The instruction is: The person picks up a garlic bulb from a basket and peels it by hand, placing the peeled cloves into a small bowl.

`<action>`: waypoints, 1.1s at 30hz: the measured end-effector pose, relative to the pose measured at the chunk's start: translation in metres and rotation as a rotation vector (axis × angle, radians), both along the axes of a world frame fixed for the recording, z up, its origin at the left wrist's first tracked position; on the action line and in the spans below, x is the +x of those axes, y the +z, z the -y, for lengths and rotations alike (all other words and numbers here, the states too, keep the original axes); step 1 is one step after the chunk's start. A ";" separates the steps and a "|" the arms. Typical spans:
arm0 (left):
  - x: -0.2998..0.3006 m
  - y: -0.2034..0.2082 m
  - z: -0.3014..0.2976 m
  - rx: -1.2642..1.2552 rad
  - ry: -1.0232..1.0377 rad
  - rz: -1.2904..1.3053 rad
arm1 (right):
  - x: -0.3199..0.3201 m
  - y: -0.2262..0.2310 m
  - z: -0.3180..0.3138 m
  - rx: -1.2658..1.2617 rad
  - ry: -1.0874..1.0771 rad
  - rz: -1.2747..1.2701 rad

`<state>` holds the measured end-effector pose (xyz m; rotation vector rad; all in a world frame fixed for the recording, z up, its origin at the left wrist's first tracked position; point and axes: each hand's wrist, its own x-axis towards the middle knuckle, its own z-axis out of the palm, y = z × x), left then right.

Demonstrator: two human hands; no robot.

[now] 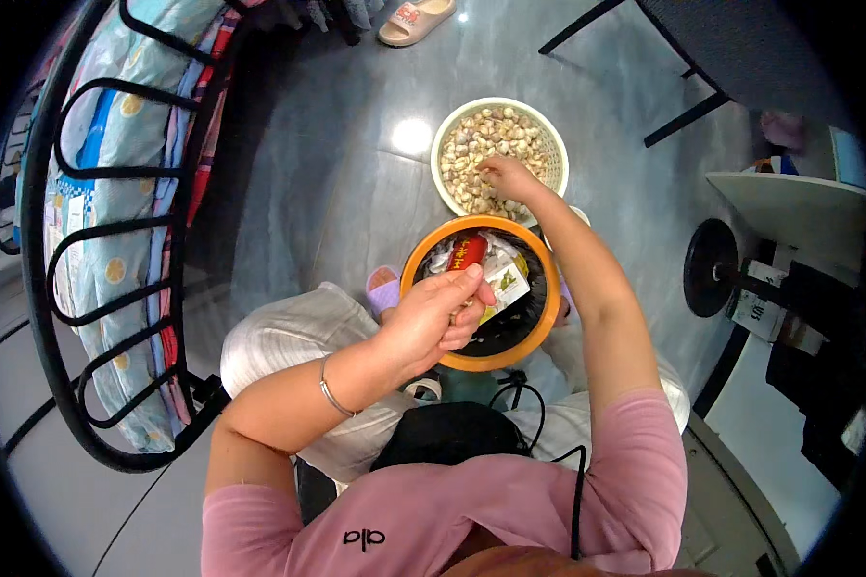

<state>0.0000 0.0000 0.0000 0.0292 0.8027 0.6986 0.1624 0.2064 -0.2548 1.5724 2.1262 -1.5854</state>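
A pale round plastic basket (559,159) on the floor holds many small whitish pieces that look like garlic cloves (496,135). My right hand (510,180) reaches over its near side, with fingertips bent together on the cloves; the fingertips partly hide what they pinch. Nearer to me stands a bin with an orange rim (414,252) and a black bag lining. Above its left part my left hand (443,313) is closed, thumb laid over the curled fingers. What lies inside that hand is mostly hidden. In the bin are a red wrapper (469,251) and other packaging.
A black metal rail frame (38,231) with bedding behind it stands at left. A dark chair or table (741,43) is at far right, with a white shelf (779,197) and a black round disc (710,267) below. A slipper (416,21) lies at the far side.
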 end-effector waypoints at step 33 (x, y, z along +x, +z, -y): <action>0.003 -0.001 -0.007 -0.080 -0.011 -0.065 | 0.068 -0.050 -0.021 -0.237 -0.569 -0.309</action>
